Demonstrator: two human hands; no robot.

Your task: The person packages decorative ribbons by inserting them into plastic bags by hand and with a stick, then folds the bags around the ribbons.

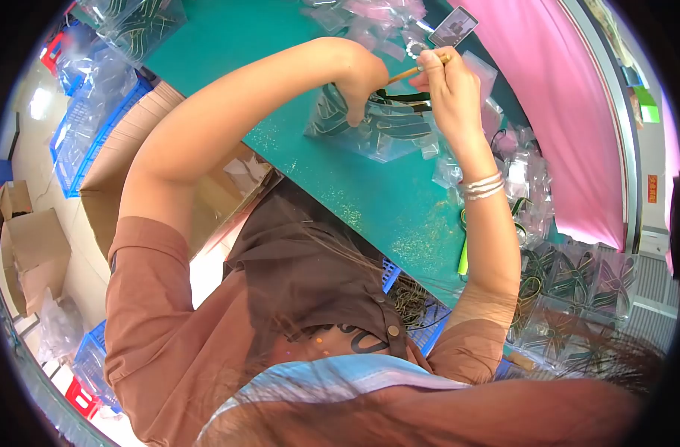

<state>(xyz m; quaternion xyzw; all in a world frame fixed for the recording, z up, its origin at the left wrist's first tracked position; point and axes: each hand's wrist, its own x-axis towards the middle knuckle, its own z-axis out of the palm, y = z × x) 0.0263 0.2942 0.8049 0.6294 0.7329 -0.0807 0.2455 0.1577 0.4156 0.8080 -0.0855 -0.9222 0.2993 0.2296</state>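
My right hand [453,86], with bracelets at the wrist, pinches a thin yellowish wooden stick [407,74] that points toward my left hand. My left hand [364,83] is bent at the wrist and closed at one end of a dark strip [407,97]; most of its fingers are hidden behind it. The dark strip spans the gap between the hands. Below both hands, a clear plastic bag [385,145] with dark green corded pieces lies on the green table [355,186].
A phone [454,27] lies beyond my right hand. Small clear packets [530,175] and green-handled scissors [464,246] lie at the right. Packed bags [571,283] stand at lower right. A cardboard box [124,149] and blue basket [75,149] are left. Pink cloth [556,97] hangs right.
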